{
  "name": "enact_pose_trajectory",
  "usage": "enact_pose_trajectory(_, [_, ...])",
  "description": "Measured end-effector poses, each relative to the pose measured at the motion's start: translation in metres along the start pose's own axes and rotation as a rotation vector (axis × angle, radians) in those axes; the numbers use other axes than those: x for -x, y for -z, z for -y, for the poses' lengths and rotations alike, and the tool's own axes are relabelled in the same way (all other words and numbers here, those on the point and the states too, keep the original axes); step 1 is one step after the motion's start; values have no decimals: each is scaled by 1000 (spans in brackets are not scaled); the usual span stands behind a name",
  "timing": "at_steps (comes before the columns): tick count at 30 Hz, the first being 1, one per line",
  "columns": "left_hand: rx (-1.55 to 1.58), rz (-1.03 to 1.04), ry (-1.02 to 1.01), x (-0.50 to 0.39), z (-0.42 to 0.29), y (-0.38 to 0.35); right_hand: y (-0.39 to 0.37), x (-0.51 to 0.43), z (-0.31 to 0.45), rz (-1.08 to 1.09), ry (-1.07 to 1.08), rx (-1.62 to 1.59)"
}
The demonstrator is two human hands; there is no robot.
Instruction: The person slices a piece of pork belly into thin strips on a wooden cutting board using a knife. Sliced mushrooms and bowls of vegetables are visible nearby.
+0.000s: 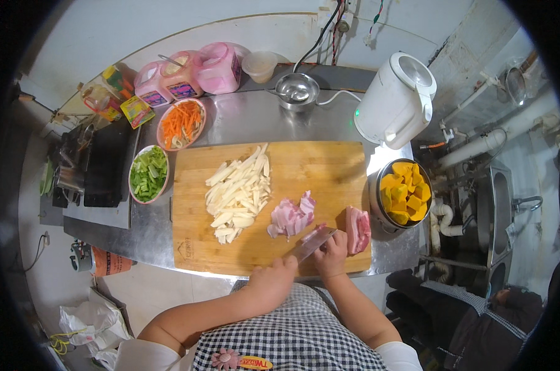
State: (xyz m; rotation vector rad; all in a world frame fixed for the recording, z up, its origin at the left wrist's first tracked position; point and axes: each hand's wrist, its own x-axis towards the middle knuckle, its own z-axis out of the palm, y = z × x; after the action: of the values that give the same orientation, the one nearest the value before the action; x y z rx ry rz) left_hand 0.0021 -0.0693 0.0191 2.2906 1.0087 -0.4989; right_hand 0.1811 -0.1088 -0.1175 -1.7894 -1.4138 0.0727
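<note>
My left hand [275, 280] is closed round the handle of a kitchen knife [310, 246], whose broad steel blade slants up to the right over a wooden cutting board [321, 162]. At the blade's right side my right hand [332, 252] has curled fingers on a small piece of pork, mostly hidden by fingers and blade. A bit of pork [320, 227] shows just beyond the blade. Sliced pork [291, 218] lies in a heap farther up the board, left of the knife. A thick pork slab [358, 230] rests near the board's right edge. Pale cut strips [238, 195] are piled on the left half.
Left of the board stand bowls of chopped greens [149, 175] and carrot strips [181, 124]. A pot of orange chunks [405, 194] stands close to its right edge. Behind are a white electric kettle [396, 99], a metal bowl [297, 90] and pink containers [219, 68].
</note>
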Motion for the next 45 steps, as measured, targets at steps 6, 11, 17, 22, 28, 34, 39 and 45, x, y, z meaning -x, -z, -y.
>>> enact_pose_trajectory(6, [60,-69,-64,-13,1,13,0,0,-3,34,-23,-29])
enact_pose_trajectory(11, [243,-69,-67,-52,-2,13,-1,-2,-8,-7,21,-53])
enact_pose_trajectory(17, [188,-48,-111,-106,1,11,-4,-1,-5,-61,41,-43])
enact_pose_trajectory(22, [227,-199,47,-95,27,22,-3,5,-2,-87,-1,-42])
enact_pose_trajectory(28, [194,-183,23,-48,30,30,-3,5,-2,-95,-8,-39])
enact_pose_trajectory(34, [88,-1,-43,-17,29,8,-2,4,-2,-92,-7,-40])
enact_pose_trajectory(39, [180,-46,-114,-29,32,3,-3,1,-4,-91,17,-52])
enact_pose_trajectory(45, [186,-82,-80,-89,-1,-3,-4,2,-3,-106,26,-27])
